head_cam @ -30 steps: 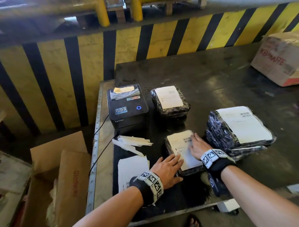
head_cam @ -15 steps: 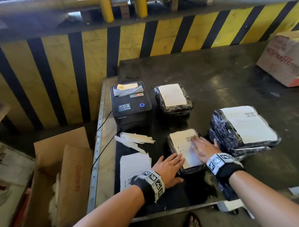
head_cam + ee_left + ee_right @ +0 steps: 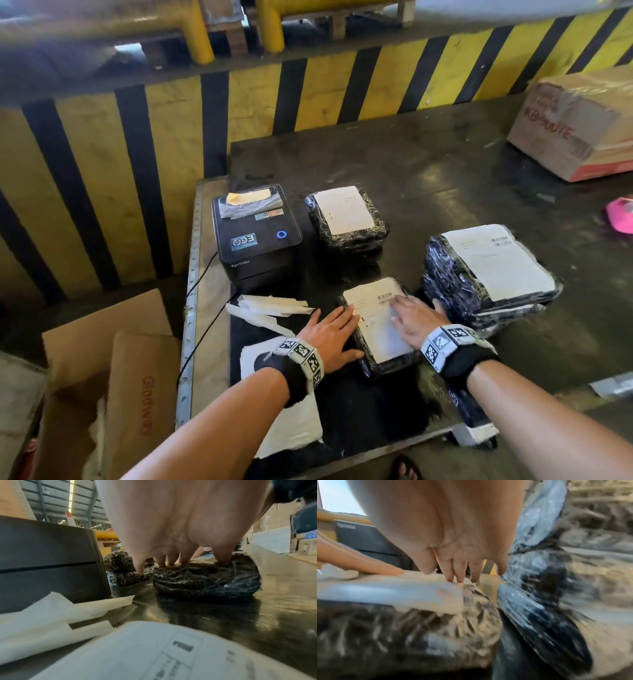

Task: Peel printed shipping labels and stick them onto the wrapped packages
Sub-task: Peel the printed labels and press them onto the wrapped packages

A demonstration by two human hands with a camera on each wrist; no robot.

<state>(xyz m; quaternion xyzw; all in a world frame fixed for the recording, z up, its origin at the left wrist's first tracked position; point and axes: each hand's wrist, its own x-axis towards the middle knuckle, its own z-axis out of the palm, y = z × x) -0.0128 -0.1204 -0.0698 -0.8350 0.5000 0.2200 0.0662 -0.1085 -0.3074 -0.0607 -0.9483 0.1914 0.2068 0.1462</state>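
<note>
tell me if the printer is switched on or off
On: the label printer shows a lit blue ring on its top face in the head view.

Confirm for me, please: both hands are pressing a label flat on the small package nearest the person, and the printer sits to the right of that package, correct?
Not quite. The printer sits to the left of that package, as the head view shows. Both the left hand and the right hand do press the label flat.

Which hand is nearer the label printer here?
Left. The left hand lies just front-right of the label printer; the right hand lies farther right, across the near package.
</note>
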